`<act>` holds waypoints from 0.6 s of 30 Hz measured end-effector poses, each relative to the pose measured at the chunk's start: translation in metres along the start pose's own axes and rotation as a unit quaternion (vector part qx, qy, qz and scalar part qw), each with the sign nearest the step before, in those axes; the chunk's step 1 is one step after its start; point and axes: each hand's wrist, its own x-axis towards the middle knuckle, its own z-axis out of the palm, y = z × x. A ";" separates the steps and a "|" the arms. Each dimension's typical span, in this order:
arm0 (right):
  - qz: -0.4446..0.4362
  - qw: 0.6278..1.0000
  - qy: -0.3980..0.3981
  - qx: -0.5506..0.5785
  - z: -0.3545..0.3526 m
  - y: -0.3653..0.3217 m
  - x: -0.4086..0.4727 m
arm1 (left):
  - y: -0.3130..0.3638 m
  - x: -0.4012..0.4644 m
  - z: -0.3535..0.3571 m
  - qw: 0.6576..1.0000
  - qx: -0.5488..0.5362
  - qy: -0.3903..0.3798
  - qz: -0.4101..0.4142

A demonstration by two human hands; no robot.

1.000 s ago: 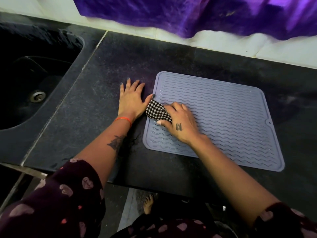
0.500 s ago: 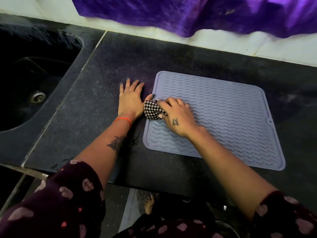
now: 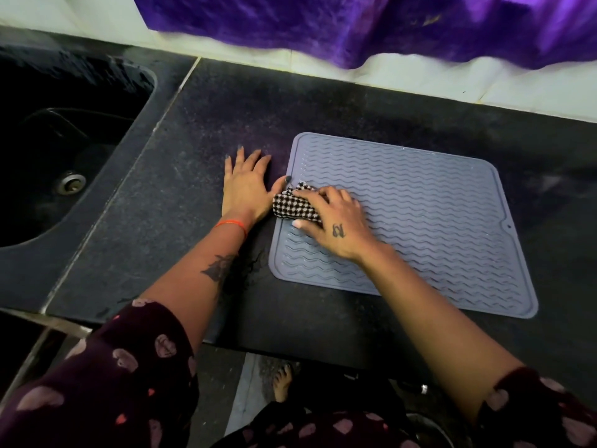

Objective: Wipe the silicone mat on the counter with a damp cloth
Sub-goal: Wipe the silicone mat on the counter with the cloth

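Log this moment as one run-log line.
step: wiping mat | right hand: grips cloth at mat's left edge | left hand: flat on counter, thumb at mat edge

The right hand (image 3: 336, 221) has slid the checked cloth (image 3: 295, 205) back and forth along the mat's (image 3: 420, 205) left edge.

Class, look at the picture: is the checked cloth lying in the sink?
No, the checked cloth is on the left edge of the silicone mat, gripped by the right hand.
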 end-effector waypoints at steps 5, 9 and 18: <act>-0.004 1.000 -0.021 0.022 -0.003 -0.004 -0.007 | 0.000 0.000 0.001 1.000 0.004 0.007 -0.001; -0.029 0.997 -0.066 0.039 -0.010 -0.007 -0.008 | 0.001 0.000 0.002 1.000 0.006 0.011 -0.001; -0.098 0.974 -0.108 0.171 -0.022 -0.001 -0.020 | 0.000 0.000 0.002 1.000 0.004 0.011 0.002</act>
